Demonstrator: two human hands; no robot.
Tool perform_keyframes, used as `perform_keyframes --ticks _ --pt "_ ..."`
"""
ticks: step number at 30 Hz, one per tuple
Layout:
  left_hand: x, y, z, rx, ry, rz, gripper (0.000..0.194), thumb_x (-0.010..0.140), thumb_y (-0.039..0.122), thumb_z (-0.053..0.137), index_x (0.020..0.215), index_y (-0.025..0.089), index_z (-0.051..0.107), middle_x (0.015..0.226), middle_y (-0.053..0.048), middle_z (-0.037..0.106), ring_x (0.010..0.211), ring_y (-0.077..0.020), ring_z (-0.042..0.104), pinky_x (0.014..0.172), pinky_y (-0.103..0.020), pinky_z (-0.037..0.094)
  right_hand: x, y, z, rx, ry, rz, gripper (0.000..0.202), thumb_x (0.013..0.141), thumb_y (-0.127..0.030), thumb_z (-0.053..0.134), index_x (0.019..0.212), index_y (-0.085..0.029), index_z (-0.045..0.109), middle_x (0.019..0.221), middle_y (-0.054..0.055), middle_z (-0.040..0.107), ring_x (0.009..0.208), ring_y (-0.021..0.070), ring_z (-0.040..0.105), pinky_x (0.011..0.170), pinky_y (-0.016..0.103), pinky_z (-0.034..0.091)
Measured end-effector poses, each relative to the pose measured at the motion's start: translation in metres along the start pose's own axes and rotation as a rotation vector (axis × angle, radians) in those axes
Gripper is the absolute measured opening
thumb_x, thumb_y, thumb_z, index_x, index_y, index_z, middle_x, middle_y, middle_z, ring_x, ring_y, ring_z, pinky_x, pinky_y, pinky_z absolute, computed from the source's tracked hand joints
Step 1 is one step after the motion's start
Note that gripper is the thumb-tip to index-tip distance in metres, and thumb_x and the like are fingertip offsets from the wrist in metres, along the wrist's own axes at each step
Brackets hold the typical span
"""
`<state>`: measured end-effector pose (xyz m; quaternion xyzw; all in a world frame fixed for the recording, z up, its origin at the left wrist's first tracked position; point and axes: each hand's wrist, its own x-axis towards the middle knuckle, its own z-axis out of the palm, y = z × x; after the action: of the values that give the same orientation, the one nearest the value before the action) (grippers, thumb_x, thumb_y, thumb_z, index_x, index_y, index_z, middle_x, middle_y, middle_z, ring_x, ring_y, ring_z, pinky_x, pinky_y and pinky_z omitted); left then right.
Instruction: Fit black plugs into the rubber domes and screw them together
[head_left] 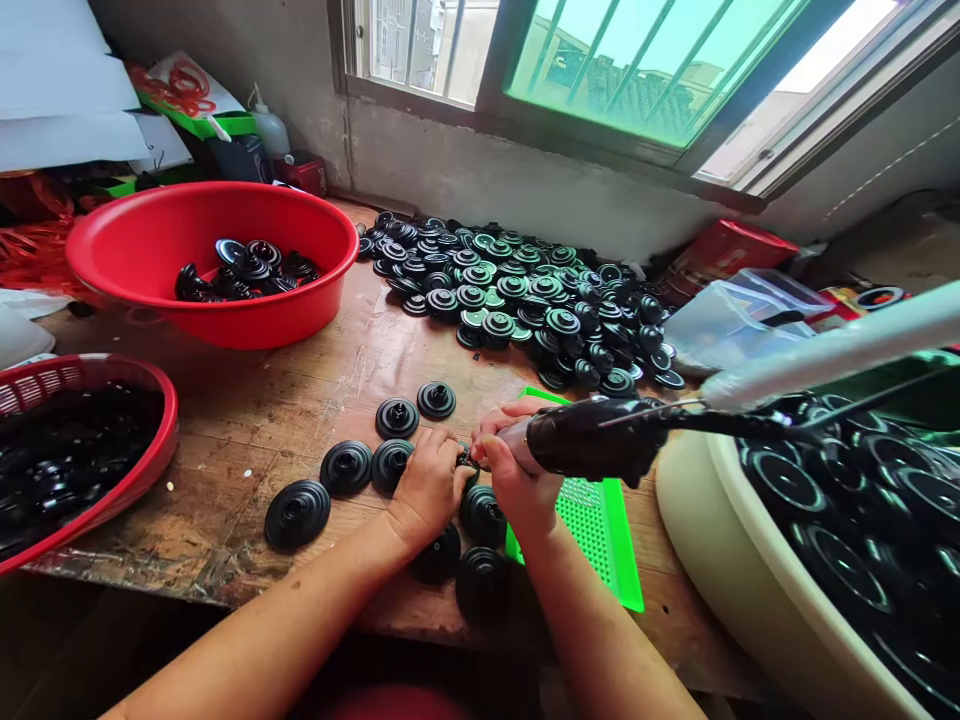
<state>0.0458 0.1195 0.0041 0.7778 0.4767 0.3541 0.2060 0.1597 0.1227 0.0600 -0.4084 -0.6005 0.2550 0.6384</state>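
Note:
My right hand (525,465) is wrapped round a black and grey power tool (592,437), whose tip points left. Just left of it, my left hand (431,475) is closed over a black ribbed disc, mostly hidden under the fingers, and meets the tool's tip there. Several similar black discs lie on the wooden table around both hands, among them one at the far left (297,515), one behind my left hand (436,400) and one near the front edge (481,583). A green perforated tray (626,545) lies beneath and to the right of my right hand.
A red basin (300,325) and a red basket (169,430) with black parts stand on the left. A pile of black discs (510,290) lies by the wall. At the right are a cream tub (705,540) of discs and a clear plastic box (727,320).

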Motion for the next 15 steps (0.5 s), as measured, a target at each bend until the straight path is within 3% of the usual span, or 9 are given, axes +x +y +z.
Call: perform_keyframes --ticks 4,6,9,12,15 --pt "-0.001 0.001 -0.003 0.113 -0.030 0.025 0.008 0.090 0.012 0.059 0.095 0.016 0.064 0.102 -0.012 0.065 0.102 -0.0281 0.061 0.088 -0.045 0.057 0.003 -0.014 -0.006 0.077 0.051 -0.029 0.035 0.085 -0.029 0.071 0.115 -0.027 0.052 0.074 -0.005 0.060 0.064 0.0165 0.061 0.066 0.037 0.055" --pt "-0.003 0.004 -0.008 0.191 -0.035 0.064 0.012 0.089 0.015 0.065 0.101 0.014 0.065 0.107 -0.014 0.066 0.103 -0.0291 0.062 0.089 -0.046 0.057 0.003 -0.027 -0.019 0.120 0.108 -0.064 0.040 0.086 -0.033 0.071 0.120 -0.026 0.051 0.074 -0.005 0.062 0.063 0.0160 0.061 0.065 0.036 0.054" --pt "-0.005 0.010 -0.024 0.282 0.052 0.178 0.033 0.090 0.022 0.068 0.121 0.013 0.062 0.119 -0.017 0.065 0.111 -0.0309 0.061 0.096 -0.047 0.055 0.002 -0.043 -0.050 0.096 0.214 -0.119 0.044 0.084 -0.032 0.073 0.122 -0.025 0.052 0.071 -0.006 0.064 0.059 0.0149 0.060 0.062 0.033 0.053" --pt "-0.008 0.013 -0.047 0.311 0.139 0.253 0.028 0.095 0.021 0.060 0.122 0.015 0.062 0.118 -0.016 0.066 0.114 -0.0307 0.060 0.099 -0.046 0.052 -0.002 -0.043 -0.078 0.040 0.277 -0.085 0.041 0.082 -0.027 0.075 0.117 -0.024 0.054 0.069 -0.007 0.065 0.054 0.0134 0.059 0.058 0.031 0.052" --pt "-0.014 0.004 -0.064 0.386 0.146 0.198 0.020 0.095 0.022 0.059 0.112 0.018 0.066 0.112 -0.015 0.067 0.109 -0.0335 0.060 0.096 -0.051 0.051 -0.006 -0.032 -0.093 0.025 0.311 -0.040 0.040 0.081 -0.024 0.075 0.115 -0.023 0.055 0.069 -0.007 0.066 0.055 0.0133 0.060 0.057 0.030 0.051"
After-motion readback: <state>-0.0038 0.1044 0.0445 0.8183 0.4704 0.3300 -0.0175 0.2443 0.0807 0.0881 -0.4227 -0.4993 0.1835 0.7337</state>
